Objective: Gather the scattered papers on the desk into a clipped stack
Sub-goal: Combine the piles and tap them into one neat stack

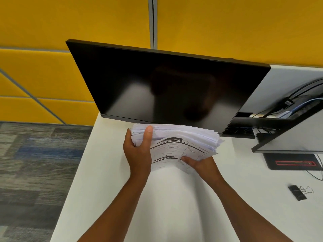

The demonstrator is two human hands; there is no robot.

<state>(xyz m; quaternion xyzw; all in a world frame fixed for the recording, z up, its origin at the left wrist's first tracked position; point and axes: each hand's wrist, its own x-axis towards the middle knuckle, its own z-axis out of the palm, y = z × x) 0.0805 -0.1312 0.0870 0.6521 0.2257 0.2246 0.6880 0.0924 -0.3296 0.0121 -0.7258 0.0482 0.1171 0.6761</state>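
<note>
Already the papers point(176, 142) are up off the white tabletop point(174, 198), a thick sheaf held in both hands just under the lower edge of the dark monitor point(166, 86). The left hand point(138, 152) wraps the left end, thumb over the top edges and fingers curled behind. The right hand point(201, 163) grips the near right corner from below, thumb pressing on the printed top sheet. Both grips are closed firmly on the stack.

It looks heavy for paper yet limp: the sheaf sags and bows between the hands, and the right-hand edges fan out unevenly. Loose sheets like these slide over one another, so I'd judge the stack needs squaring by tapping an edge on the tabletop before anything is fastened. The best hold is at two opposite ends with thumbs on top, as here, since a one-handed pinch would let the middle sheets slip.

A black binder clip point(298, 192) lies well apart to the right, unused. Whether any stray sheets remain behind the monitor I cannot tell.
</note>
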